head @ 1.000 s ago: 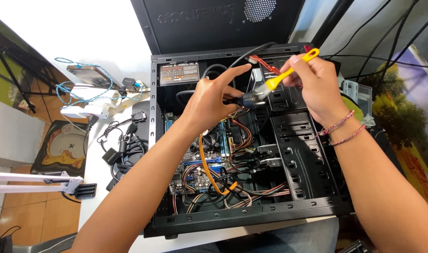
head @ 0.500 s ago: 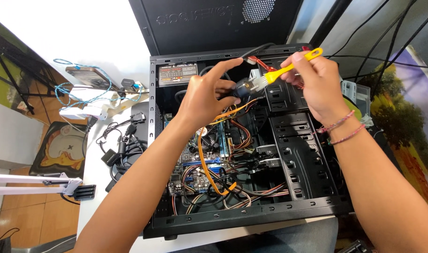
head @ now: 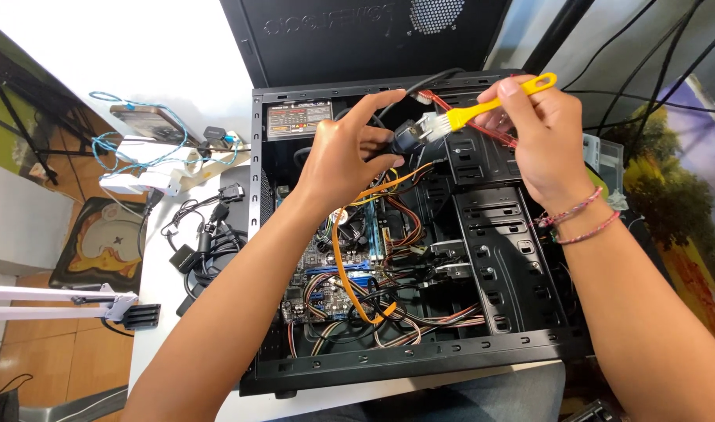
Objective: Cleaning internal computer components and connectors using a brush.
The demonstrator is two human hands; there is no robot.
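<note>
An open black computer case (head: 420, 355) lies on its side before me, showing a motherboard (head: 326, 270) and many coloured cables. My left hand (head: 349, 156) pinches a black cable connector (head: 410, 134) held above the case interior. My right hand (head: 541, 133) grips a small yellow-handled brush (head: 490, 105), its pale bristles touching that connector. An orange flat cable (head: 343, 262) loops from near the connector down over the motherboard. Two braided bracelets circle my right wrist.
The case's black side panel (head: 357, 35) stands behind it. On the white table to the left lie tangled black cables (head: 205, 234), a white adapter with blue wire (head: 138, 168) and a hard drive (head: 148, 119). A white arm with a black clamp (head: 99, 306) juts in at left.
Both hands have lifted slightly and the brush has slid onto the connector; the connector has been raised farther out of the case.
</note>
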